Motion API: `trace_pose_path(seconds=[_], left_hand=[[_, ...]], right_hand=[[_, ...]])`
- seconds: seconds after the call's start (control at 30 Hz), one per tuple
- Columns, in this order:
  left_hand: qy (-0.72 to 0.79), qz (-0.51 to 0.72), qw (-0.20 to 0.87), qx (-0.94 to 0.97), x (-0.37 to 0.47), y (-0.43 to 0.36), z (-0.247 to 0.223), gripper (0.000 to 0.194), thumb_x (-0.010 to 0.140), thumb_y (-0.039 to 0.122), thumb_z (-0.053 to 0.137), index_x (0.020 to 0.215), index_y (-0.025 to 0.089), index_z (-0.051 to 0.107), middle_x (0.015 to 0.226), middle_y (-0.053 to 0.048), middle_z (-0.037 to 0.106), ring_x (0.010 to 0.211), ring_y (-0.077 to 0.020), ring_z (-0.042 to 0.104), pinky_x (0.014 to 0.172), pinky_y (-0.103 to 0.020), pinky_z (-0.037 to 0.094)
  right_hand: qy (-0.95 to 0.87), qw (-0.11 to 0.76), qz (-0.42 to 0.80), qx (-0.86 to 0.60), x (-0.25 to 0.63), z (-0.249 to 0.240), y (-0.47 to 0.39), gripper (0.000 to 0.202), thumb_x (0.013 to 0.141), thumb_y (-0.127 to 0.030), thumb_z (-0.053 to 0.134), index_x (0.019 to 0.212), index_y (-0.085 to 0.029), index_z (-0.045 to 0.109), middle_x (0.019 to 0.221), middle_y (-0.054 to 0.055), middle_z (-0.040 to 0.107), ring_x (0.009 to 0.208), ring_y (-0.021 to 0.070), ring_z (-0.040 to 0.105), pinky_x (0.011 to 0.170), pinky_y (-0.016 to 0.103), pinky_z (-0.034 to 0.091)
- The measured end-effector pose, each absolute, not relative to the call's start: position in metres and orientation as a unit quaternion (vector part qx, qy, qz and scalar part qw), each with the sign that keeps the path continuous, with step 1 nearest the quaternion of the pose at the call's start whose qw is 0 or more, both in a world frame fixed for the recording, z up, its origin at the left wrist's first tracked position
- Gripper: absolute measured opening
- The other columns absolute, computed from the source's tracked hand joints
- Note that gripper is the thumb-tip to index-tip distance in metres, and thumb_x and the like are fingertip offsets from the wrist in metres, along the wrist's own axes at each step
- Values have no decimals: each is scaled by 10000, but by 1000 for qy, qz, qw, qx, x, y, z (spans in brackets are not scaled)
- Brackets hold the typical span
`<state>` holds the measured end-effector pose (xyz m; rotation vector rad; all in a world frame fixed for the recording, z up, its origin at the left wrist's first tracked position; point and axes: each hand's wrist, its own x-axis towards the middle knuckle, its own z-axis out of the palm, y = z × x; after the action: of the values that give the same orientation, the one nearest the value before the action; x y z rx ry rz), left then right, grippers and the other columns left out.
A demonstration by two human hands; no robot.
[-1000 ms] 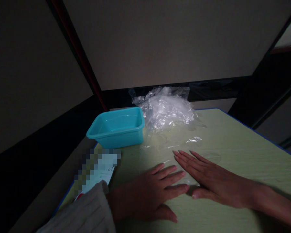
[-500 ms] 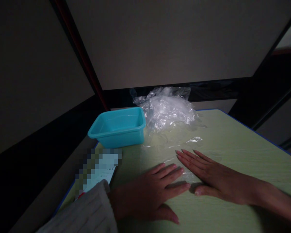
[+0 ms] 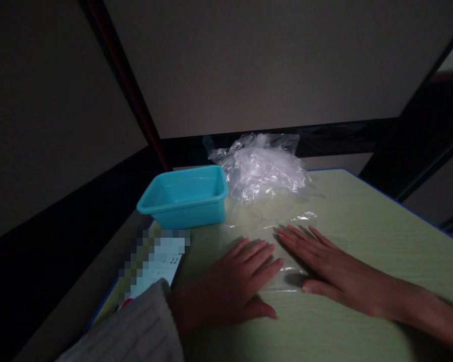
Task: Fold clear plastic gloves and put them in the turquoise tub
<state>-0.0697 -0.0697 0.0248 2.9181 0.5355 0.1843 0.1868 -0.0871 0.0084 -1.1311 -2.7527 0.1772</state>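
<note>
My left hand [image 3: 236, 281], its sleeve pale and ribbed, lies palm down with the fingers spread over the left part of a clear plastic bag [image 3: 287, 271]. The bag is flat on the table and hard to make out apart from its shiny creases. Over its right part rests my right hand [image 3: 330, 266], palm down and fingers stretched out, with the thumb apart. Neither hand grips anything. Beyond the fingertips sits a crumpled heap of clear plastic bags [image 3: 264, 168].
A turquoise plastic basin [image 3: 189, 213] stands at the table's back left, beside the heap. Nearer me on the left lies a phone-like device [image 3: 166, 266], partly blurred out, with a lit screen. The pale green table [image 3: 381, 241] has a blue edge. Panels rise behind it.
My left hand has moved slightly up and to the left, baring more of the flat bag's near edge. The right hand has shifted a little away from me.
</note>
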Motion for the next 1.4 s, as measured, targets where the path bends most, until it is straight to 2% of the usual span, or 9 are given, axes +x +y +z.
trace_pose_path(seconds=[0.17, 0.4, 0.5, 0.67, 0.9, 1.13, 1.27, 1.4], left_hand=[[193, 86, 35, 977, -67, -66, 25, 616, 892, 542, 395, 1299, 80, 393, 1271, -181, 513, 1234, -284, 417, 1074, -457, 229], [167, 96, 26, 981, -66, -68, 30, 550, 931, 503, 316, 1234, 62, 442, 1116, -164, 603, 1116, -245, 516, 1064, -409, 246], [145, 99, 40, 984, -66, -69, 31, 574, 938, 514, 254, 1255, 66, 423, 1108, -155, 613, 1119, -237, 513, 1069, -394, 234], [108, 88, 80, 987, -64, -74, 34, 552, 945, 501, 267, 1261, 77, 424, 1121, -142, 614, 1128, -226, 509, 1070, -375, 231], [48, 85, 87, 991, -63, -80, 35, 536, 956, 499, 209, 1258, 120, 437, 1281, -95, 540, 1210, -222, 439, 1075, -359, 216], [95, 82, 75, 989, -67, -71, 34, 463, 955, 453, 299, 1211, 105, 467, 1142, -130, 616, 1123, -215, 517, 1058, -367, 264], [78, 63, 107, 989, -67, -76, 38, 417, 946, 410, 366, 1240, 126, 447, 1200, -99, 592, 1187, -205, 466, 1084, -350, 225], [58, 61, 128, 988, -65, -82, 39, 413, 948, 387, 373, 1278, 143, 422, 1275, -76, 550, 1242, -200, 416, 1091, -352, 217]], right_hand=[[-916, 88, 44, -388, 187, 8, -86, 762, 900, -531, 368, 1451, -192, -36, 1472, 164, 245, 1339, 336, 177, 1020, 646, 171], [-911, 89, 69, -397, 187, 10, -85, 737, 899, -523, 382, 1457, -171, 53, 1466, 158, 274, 1348, 327, 171, 1033, 643, 142], [-909, 92, 82, -398, 186, 11, -84, 720, 897, -515, 397, 1456, -176, 94, 1466, 150, 283, 1348, 330, 177, 1037, 644, 134], [-908, 101, 104, -392, 183, 12, -84, 690, 903, -510, 384, 1455, -191, 120, 1462, 131, 310, 1353, 315, 186, 1051, 637, 104], [-917, 104, 128, -364, 181, 15, -81, 704, 893, -560, 336, 1452, -189, 120, 1469, 125, 303, 1365, 296, 164, 1061, 626, 96], [-907, 124, 87, -392, 184, 18, -79, 652, 895, -518, 402, 1424, -181, 228, 1418, 148, 390, 1328, 311, 278, 1046, 631, 166], [-913, 117, 93, -379, 182, 19, -79, 651, 899, -507, 401, 1425, -166, 225, 1404, 156, 409, 1317, 313, 302, 1046, 631, 175], [-921, 125, 112, -352, 180, 20, -80, 650, 899, -481, 425, 1437, -199, 195, 1407, 130, 412, 1319, 309, 295, 1052, 624, 168]])
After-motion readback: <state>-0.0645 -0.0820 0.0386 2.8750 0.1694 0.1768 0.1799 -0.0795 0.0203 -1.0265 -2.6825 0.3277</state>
